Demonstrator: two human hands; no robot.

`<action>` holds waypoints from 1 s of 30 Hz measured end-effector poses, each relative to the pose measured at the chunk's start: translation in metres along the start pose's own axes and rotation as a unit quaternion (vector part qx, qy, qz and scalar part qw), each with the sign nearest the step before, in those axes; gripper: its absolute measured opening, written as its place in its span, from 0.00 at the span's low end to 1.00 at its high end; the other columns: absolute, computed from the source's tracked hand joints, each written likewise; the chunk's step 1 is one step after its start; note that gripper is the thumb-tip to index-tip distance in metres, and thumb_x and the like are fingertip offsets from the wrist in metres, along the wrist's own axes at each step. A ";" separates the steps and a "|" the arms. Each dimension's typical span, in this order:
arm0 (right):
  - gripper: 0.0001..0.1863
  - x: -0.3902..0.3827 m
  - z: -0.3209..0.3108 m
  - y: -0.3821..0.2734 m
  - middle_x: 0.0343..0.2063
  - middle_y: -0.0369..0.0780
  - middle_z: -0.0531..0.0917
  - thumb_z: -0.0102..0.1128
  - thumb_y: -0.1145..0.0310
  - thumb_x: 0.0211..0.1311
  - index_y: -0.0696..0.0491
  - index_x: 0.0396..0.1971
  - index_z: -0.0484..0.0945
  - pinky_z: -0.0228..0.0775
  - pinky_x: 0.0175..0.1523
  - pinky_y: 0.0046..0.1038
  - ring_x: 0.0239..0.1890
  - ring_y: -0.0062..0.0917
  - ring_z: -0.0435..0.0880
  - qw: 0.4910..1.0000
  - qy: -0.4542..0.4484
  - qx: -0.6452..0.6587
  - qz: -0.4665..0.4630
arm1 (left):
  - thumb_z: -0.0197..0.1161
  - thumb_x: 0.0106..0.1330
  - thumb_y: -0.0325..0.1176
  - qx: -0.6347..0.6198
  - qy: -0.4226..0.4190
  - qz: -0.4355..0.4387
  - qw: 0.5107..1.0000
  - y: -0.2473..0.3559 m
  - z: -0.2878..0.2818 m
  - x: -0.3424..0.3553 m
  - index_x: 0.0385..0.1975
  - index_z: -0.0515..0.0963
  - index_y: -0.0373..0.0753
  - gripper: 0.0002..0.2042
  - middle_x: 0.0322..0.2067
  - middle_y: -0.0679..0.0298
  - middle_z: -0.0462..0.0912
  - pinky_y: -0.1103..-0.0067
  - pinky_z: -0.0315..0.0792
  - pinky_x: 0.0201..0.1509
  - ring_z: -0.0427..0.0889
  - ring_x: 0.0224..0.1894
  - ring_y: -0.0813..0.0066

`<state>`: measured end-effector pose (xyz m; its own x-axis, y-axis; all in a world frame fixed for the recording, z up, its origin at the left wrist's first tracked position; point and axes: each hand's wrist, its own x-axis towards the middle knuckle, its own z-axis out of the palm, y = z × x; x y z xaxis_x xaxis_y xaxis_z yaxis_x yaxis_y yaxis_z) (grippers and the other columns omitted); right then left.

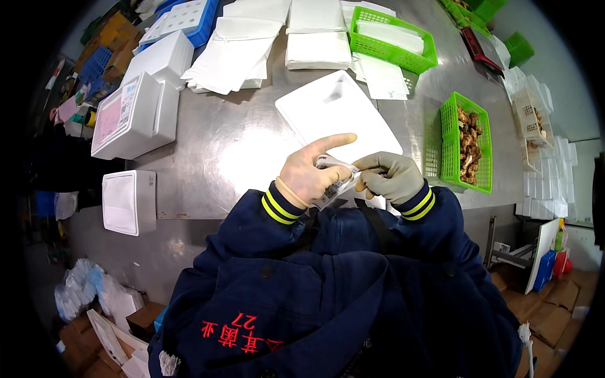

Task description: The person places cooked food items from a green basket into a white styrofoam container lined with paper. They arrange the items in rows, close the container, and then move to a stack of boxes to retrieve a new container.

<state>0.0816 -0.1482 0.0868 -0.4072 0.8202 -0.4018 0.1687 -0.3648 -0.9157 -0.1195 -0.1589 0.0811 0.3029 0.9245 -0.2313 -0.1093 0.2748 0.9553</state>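
Label strip sits pinched between my left hand, forefinger pointing out, and my curled right hand, above the counter.

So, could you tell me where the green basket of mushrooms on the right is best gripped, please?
Probably by the long rims of the green basket, coming from above with the right hand. It stands upright and open-topped on the steel table, so the rims are exposed, and the dried mushrooms lie lower down inside. Its mesh walls also give fingers purchase.
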 end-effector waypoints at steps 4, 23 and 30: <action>0.09 -0.003 0.001 -0.004 0.22 0.37 0.82 0.54 0.76 0.60 0.64 0.38 0.80 0.70 0.27 0.14 0.20 0.13 0.77 1.000 0.001 -0.015 -0.007 | 0.63 0.54 0.21 0.046 0.001 0.005 0.999 -0.001 0.002 -0.001 0.58 0.73 0.40 0.27 0.29 0.66 0.83 0.87 0.73 0.38 0.78 0.30 0.85; 0.05 -0.004 0.003 0.003 0.19 0.43 0.82 0.58 0.78 0.57 0.62 0.32 0.79 0.70 0.22 0.19 0.17 0.22 0.80 0.991 -0.101 0.072 0.043 | 0.66 0.57 0.22 -0.160 -0.159 -0.037 0.974 -0.020 -0.020 -0.008 0.64 0.65 0.38 0.32 0.38 0.64 0.82 0.84 0.75 0.45 0.80 0.38 0.80; 0.07 0.005 0.016 0.016 0.19 0.41 0.82 0.55 0.77 0.56 0.59 0.33 0.81 0.72 0.22 0.19 0.17 0.21 0.80 0.982 -0.107 0.113 0.108 | 0.70 0.57 0.25 -0.190 -0.110 -0.009 0.975 -0.023 -0.012 -0.020 0.64 0.65 0.38 0.32 0.35 0.63 0.83 0.83 0.76 0.44 0.81 0.36 0.79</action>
<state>0.0681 -0.1570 0.0705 -0.5677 0.6094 -0.5535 0.0794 -0.6287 -0.7736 -0.1342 -0.1808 0.0620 0.4993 0.8510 -0.1626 -0.4331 0.4077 0.8039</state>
